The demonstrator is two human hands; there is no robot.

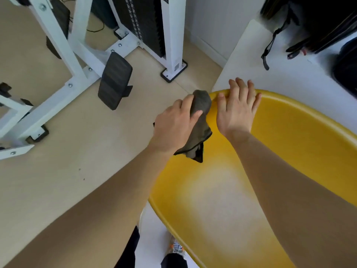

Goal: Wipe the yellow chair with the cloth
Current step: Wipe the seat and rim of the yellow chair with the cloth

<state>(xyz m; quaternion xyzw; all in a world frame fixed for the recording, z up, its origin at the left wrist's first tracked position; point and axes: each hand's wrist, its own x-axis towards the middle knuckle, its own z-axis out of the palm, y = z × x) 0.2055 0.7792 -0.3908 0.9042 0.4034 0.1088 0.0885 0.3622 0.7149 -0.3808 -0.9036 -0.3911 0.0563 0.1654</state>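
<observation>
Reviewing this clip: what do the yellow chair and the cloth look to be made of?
The yellow chair: probably moulded plastic, smooth and semi-glossy; a seamless curved shell with a rounded rim and soft sheen. The cloth: soft textile, perhaps microfibre, matte grey-brown; it bunches and folds limply in the left hand.

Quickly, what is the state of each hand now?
Left hand: holds the cloth at the rim of the yellow chair.
Right hand: open, resting on that rim.

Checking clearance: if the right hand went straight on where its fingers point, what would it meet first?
The right hand rests on the rim of the yellow chair; beyond it, likely the white platform, though depth is unclear.
</observation>
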